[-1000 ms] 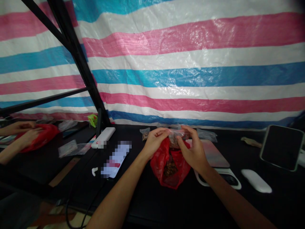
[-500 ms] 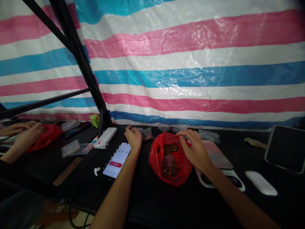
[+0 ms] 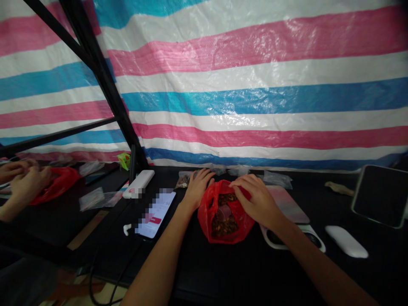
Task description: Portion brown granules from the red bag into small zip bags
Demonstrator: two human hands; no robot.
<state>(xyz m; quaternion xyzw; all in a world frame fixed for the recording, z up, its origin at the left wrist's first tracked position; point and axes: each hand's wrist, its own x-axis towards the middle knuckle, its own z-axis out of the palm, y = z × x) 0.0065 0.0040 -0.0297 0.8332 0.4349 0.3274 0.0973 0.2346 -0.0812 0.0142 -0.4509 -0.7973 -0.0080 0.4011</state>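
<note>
A red plastic bag (image 3: 206, 223) stands with its mouth spread on the black table, holding small brown pieces that look like beans or nuts. Among them lies a small pinkish translucent cup (image 3: 224, 212). My right hand (image 3: 255, 197) grips the bag's right rim, thumb and fingers bent over the edge. At the far left of the bag is my left hand (image 3: 198, 189), fingers stretched out and close to the rim; whether it touches is unclear. Just left of it sits a small clear bag (image 3: 183, 180) with brown contents.
Left of my arm lie a lit phone (image 3: 157, 214), a white power bank (image 3: 139, 183) and a white earbud (image 3: 126, 229). To the right are a kitchen scale (image 3: 288, 204), a white mouse-like case (image 3: 346, 241) and a dark tablet (image 3: 380, 196). A co-worker's hands (image 3: 27, 180) work far left.
My left hand has moved right, from beside the small clear bag toward the red bag's rim, its fingers now spread. My right hand has shifted slightly inward over the rim.
</note>
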